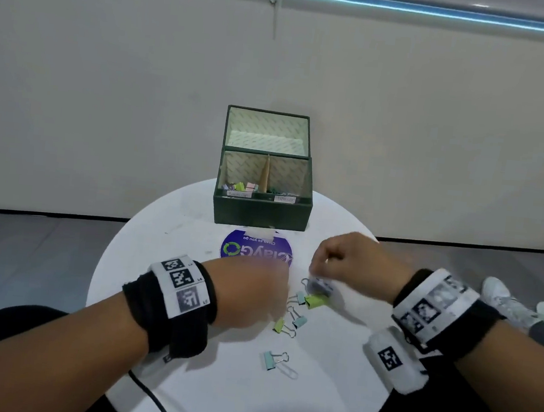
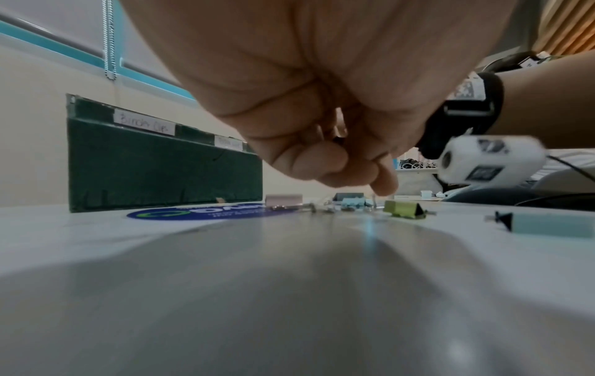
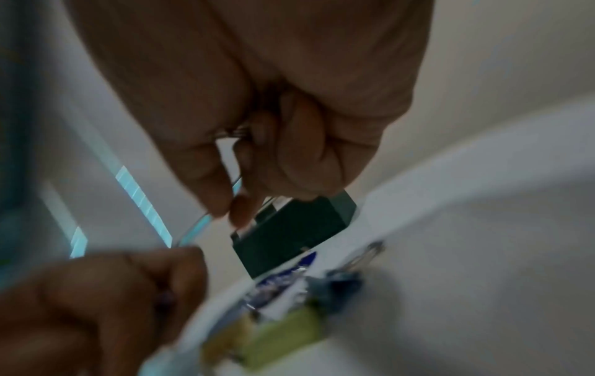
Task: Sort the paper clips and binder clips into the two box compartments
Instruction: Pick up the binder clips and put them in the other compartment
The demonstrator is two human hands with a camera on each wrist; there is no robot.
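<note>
The green box point(image 1: 262, 210) stands at the table's far edge with its lid up. Coloured binder clips lie in its left compartment point(image 1: 241, 186) and paper clips in the right one point(image 1: 282, 192). Several binder clips lie loose mid-table, among them a green one point(image 1: 316, 300) and a blue one point(image 1: 270, 360) beside a paper clip point(image 1: 291, 372). My left hand point(image 1: 256, 290) hovers low over them, its fingers point(image 2: 328, 162) curled round a small dark clip point(image 2: 338, 138). My right hand point(image 1: 335, 261) is above a blue-grey binder clip point(image 1: 319, 285), fingers curled, a metal wire point(image 3: 230, 132) glinting in its grip.
The round white table point(image 1: 184, 347) carries a purple sticker point(image 1: 256, 249) in front of the box. A black cable point(image 1: 152, 397) runs off the near edge. A person's white shoe point(image 1: 501, 296) rests on the floor at right. A wall rises behind the box.
</note>
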